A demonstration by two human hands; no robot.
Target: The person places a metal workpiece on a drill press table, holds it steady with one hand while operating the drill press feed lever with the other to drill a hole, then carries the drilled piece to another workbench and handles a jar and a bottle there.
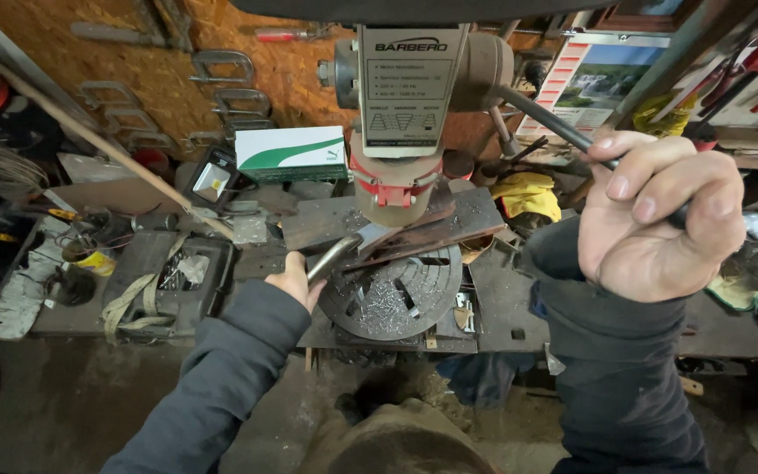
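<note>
at drill press: right hand (pixel 660 215) grip closed on feed lever (pixel 544 118); left hand (pixel 296 279) grip clamps metal bar (pixel 335 254).

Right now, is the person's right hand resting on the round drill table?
No, the right hand is raised and closed around the drill press's dark feed lever, well clear of the round slotted table.

One drill press (pixel 401 96) stands on the worktop (pixel 502 298), with one round slotted table (pixel 396 303) under it. Two hands are up: the left hand (pixel 296 279) and the right hand (pixel 660 215). Four metal clamps (pixel 221 66) hang on the board wall. One white-and-green box (pixel 291 152), one yellow cloth (pixel 526 193), one calendar (pixel 598 83).
</note>
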